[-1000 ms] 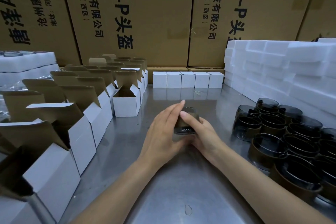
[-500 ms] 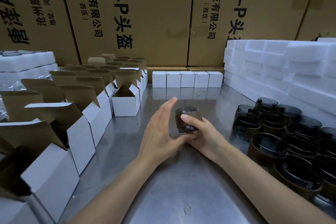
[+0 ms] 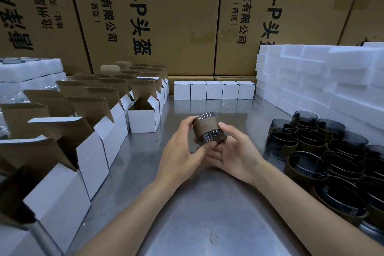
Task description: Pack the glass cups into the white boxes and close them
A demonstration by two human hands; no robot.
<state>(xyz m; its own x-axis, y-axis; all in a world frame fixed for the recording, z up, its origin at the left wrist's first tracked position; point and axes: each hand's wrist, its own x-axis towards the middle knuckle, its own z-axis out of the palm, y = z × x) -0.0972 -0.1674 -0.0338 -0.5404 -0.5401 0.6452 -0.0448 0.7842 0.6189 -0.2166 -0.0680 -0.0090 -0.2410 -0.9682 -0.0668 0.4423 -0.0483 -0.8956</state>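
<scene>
**Cup held in both hands above the table, not yet boxed**

You hold one glass cup between both hands, clear of the steel table; your left hand curls round its left side, fingertips high on the wall and thumb under its lower rim; your right hand cups it from the right and beneath, index tip against the brown band; all fingers are clamped on the cup, none spread free; the grip looks meant to turn or steady the cup before loading.

The nearest open white box stands just beyond your left fingertips, flaps up, mouth clear, evidently staged to receive it; further open boxes run in rows left of your left hand.

Five closed white boxes sit well beyond both sets of fingers; the unpacked cups are massed right of your right hand, within reach for the next pick.
</scene>
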